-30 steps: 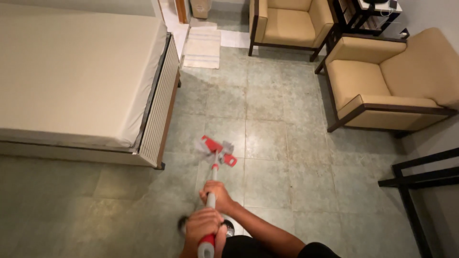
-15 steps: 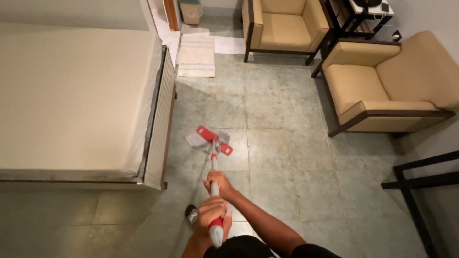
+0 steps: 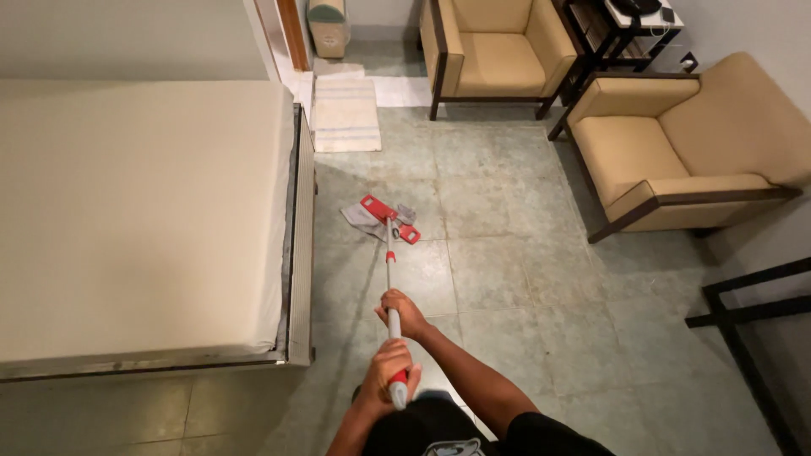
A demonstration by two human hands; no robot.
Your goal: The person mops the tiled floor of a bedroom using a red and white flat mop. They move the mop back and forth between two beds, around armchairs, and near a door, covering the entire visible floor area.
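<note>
Both hands (image 3: 397,346) on mop (image 3: 389,221), open floor (image 3: 541,338)

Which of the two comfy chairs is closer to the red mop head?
The tan cushioned armchair with dark wooden frame against the far wall is closer to the flat red mop head; the other matching armchair stands farther right.
</note>
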